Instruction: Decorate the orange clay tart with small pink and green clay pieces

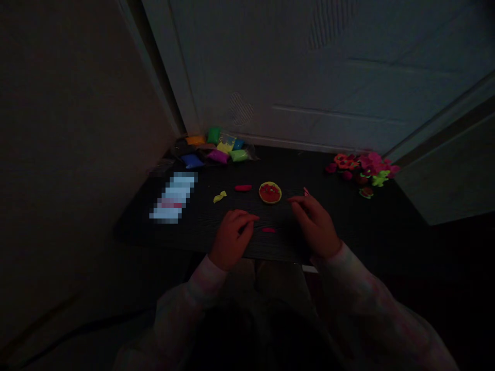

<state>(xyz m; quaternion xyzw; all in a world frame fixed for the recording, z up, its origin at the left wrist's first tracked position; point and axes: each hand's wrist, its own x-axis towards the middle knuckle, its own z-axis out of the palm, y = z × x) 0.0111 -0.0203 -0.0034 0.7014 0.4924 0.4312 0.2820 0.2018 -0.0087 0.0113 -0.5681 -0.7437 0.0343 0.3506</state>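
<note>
My left hand [232, 238] hovers at the table's near side, fingers stretched out and thumb a little apart, with nothing visible in it. Just right of its fingertips lies a small thin pink strip of clay [268, 230]. Across from it, my right hand [315, 226] has its fingers extended leftward and looks empty. Beyond its knuckles a pink-and-white piece [306, 191] shows in part. Between and beyond the hands sits a small round clay pie [269, 192] with a yellow rim, red filling and green bits. Left of it are a red clay roll [243, 188] and a twisted yellow clay piece [220, 197].
Clay packets [217, 155] in several colours lie at the back left of the dark table [301, 170]. A bright, blurred-out phone-like rectangle [176, 198] is at the left. Colourful clay figures [371, 165] cluster at the back right. A pale panelled door [290, 77] stands behind.
</note>
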